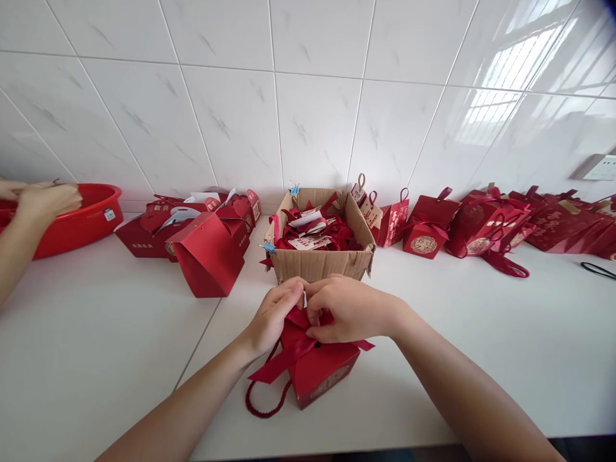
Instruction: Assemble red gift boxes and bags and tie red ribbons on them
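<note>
A small red gift box with a gold printed emblem stands on the white counter in front of me. A red satin ribbon is tied over its top, with one tail out to the left and a short end to the right. My left hand is closed at the far left of the box top, its thumb and fingers pinched at the ribbon. Bent over the knot, my right hand pinches the ribbon between thumb and fingers. A dark red cord handle loops onto the counter at the left.
Just behind the box, a cardboard box holds red ribbons and printed tags. Red gift boxes stand at left, and more gift boxes line the tiled wall at right. Another person's hand is over a red basin.
</note>
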Demonstrator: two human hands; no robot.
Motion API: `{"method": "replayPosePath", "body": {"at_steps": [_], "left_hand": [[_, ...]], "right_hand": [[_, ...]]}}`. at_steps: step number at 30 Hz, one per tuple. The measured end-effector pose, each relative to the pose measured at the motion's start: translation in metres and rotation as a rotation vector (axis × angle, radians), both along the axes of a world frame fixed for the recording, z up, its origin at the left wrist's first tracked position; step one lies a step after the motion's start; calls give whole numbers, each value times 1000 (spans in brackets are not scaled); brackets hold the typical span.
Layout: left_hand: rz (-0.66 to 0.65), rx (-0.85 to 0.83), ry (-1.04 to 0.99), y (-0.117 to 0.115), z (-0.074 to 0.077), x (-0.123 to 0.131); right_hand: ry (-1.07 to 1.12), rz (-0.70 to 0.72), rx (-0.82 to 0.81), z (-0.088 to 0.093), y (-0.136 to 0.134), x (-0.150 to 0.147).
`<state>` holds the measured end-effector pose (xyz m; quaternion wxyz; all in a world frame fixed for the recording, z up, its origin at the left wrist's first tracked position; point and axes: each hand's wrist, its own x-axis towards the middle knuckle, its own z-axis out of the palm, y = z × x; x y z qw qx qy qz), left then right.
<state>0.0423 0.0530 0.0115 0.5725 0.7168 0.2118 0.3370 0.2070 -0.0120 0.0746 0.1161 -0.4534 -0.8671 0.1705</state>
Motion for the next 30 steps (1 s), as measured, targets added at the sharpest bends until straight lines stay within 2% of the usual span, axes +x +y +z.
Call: {"method": "replayPosePath", "body": {"at_steps": [17,25,30], "left_hand": [[81,108,18,1,-1,-2],[57,8,-21,5,-2,-1],[-37,-131,-43,8,-2,0]], "right_hand": [[24,48,2,-3,1,-1],[14,48,8,-4,2,-2],[15,42,-23,-2,3,2]]}}
